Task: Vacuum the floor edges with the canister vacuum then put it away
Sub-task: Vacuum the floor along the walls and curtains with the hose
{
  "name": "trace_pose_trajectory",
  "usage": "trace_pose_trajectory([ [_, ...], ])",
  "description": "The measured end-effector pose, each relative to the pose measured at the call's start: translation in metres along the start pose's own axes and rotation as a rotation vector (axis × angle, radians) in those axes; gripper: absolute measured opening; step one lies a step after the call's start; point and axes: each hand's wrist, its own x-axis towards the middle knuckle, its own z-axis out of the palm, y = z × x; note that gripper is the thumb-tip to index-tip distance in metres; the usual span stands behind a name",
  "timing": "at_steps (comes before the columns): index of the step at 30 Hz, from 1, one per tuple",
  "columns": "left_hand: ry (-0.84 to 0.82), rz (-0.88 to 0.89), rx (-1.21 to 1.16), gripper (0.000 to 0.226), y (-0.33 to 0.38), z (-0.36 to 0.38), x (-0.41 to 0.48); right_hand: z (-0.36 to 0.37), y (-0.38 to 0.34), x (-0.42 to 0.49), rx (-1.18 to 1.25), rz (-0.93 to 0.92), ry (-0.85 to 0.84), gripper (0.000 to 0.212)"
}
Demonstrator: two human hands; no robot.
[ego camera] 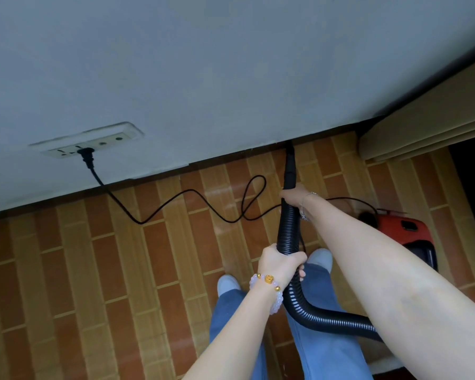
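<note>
On the tiled floor the red canister vacuum sits at right, its black hose running straight ahead toward the wall, left hand wrapped round it, right hand gripping farther forward, nearer the nozzle at the floor edge.

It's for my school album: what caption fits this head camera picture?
Left hand and right hand grip the black vacuum hose, nozzle at the wall, red canister vacuum nearby.
</note>
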Motion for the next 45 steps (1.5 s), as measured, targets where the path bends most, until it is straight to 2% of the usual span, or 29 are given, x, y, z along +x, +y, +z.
trace_pose_trajectory([
  [2,0.014,0.012,0.004,0.016,-0.003,-0.011,-0.002,0.012,-0.004,-0.004,0.024,0.0,-0.014,0.058],
  [4,0.03,0.016,-0.002,0.014,-0.007,-0.02,-0.006,0.023,-0.004,-0.008,0.05,-0.004,-0.03,0.046],
  [11,0.073,0.049,0.061,0.01,-0.015,-0.042,-0.022,0.043,0.0,-0.024,0.132,0.008,-0.083,0.051],
  [15,0.094,0.066,0.103,0.009,-0.012,-0.05,-0.036,0.049,-0.002,-0.034,0.133,-0.007,-0.122,0.044],
  [20,0.17,0.072,0.127,0.01,-0.01,-0.06,-0.047,0.066,-0.009,-0.042,0.124,-0.029,-0.142,0.066],
  [26,0.239,0.082,0.201,0.01,-0.012,-0.07,-0.055,0.081,-0.008,-0.052,0.223,-0.049,-0.185,0.066],
  [28,0.246,0.064,0.18,0.01,-0.013,-0.069,-0.058,0.083,-0.007,-0.049,0.211,-0.045,-0.198,0.062],
  [31,0.26,0.044,0.152,0.012,-0.016,-0.067,-0.061,0.083,-0.009,-0.056,0.347,0.013,-0.257,0.04],
  [37,0.272,0.056,0.17,0.009,-0.009,-0.076,-0.066,0.092,-0.01,-0.061,0.383,-0.025,-0.254,0.058],
  [45,0.237,0.051,0.286,0.01,0.001,-0.121,-0.067,0.118,-0.029,-0.072,0.408,-0.032,-0.191,0.06],
])
